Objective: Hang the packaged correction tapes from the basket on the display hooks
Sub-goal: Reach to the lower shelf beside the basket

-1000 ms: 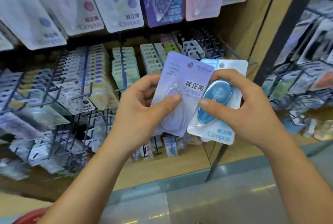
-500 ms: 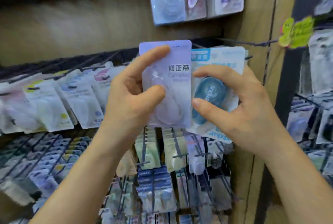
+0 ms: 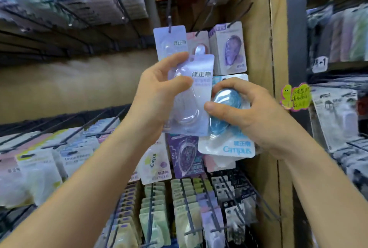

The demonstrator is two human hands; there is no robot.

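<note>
Facing a wooden display rack [image 3: 258, 48] crowded with hanging stationery packs. Pinching a lilac correction tape pack [image 3: 199, 88] in the left hand [image 3: 157, 98], thumb lying across the blister, fingers curling behind its upper edge. Clutching a blue correction tape pack [image 3: 227, 146] in the right hand [image 3: 253, 112], lilac edge overlapping blue. Holding both just below a matching hung pack [image 3: 170, 42] dangling on a hook [image 3: 169, 18].
</note>
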